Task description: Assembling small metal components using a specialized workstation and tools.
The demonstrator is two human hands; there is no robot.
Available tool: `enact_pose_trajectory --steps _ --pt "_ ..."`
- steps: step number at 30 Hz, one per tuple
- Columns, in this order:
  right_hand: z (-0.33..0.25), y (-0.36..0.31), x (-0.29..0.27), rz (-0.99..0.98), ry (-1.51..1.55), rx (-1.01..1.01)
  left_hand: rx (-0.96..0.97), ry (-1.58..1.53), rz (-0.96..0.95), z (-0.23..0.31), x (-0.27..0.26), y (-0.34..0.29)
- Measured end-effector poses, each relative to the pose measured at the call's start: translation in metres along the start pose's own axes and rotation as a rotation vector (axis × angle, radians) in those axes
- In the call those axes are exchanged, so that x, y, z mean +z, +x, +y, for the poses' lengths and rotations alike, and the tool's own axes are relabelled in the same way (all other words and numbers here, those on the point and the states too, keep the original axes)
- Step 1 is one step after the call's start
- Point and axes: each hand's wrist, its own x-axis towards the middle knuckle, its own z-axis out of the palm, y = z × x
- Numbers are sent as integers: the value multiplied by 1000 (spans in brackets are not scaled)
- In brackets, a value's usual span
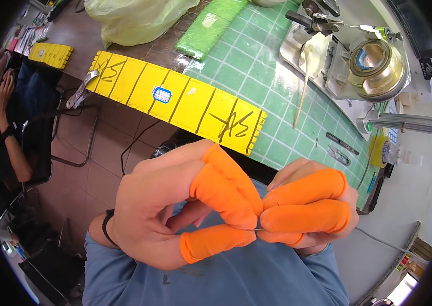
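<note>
Both of my hands meet above my lap, in front of a blue-grey garment. Orange finger cots cover several fingers and thumbs. My left hand (167,196) is closed in a pinch, and my right hand (310,209) pinches from the other side, fingertips almost touching. Between them shows a short bit of a thin, shiny wire-like piece (257,229); most of it is hidden by the fingers, so its exact kind is unclear. Just beyond the hands, a long yellow strip (180,104) with dark cross lines and a blue-edged label lies along the table edge.
A green gridded mat (256,76) covers the table. On it lie small snips (339,155), a dark slim tool (342,143) and a thin stick (300,102). Back right stands a round metal device (374,64). A green packet (211,28) and pale bag (134,23) lie behind. Another person's arm (14,137) is left.
</note>
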Motion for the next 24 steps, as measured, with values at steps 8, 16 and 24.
enact_pose_trajectory --steps 8,16,24 --pt "-1 0 -1 66 216 322 223 239 86 -5 4 5" --pt "5 11 -7 -61 287 356 340 416 169 -9 10 6" --pt "0 11 -8 -9 355 469 234 394 114 -4 8 8"
